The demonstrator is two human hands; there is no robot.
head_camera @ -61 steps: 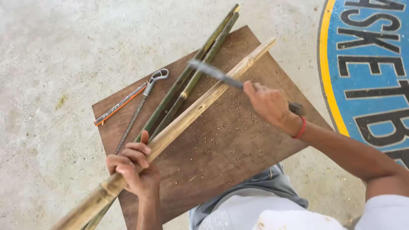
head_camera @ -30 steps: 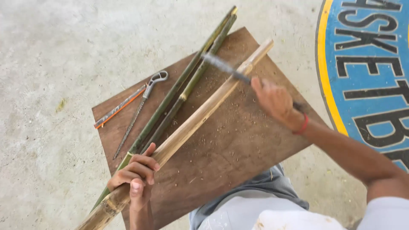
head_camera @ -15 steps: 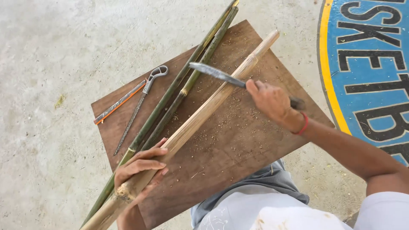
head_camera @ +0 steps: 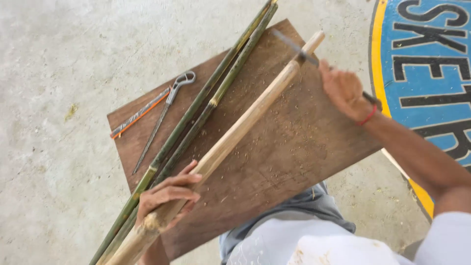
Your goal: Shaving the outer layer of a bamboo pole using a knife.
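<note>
An outdoor craft spot: bare concrete floor (head_camera: pixel 59 64), painted court marking (head_camera: pixel 427 54), wooden work board (head_camera: pixel 294 147).

The left hand (head_camera: pixel 167 196) sits low, fingers curled in a closed grip, forearm below it. The right hand (head_camera: pixel 343 91) is clenched, arm stretched forward, wrist bent.

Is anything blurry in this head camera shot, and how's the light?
Head view: soft even daylight, no hard shadows or glare. The knife blade in the right hand is motion-blurred; the left hand, pale bamboo pole and wooden board look sharp.
</note>
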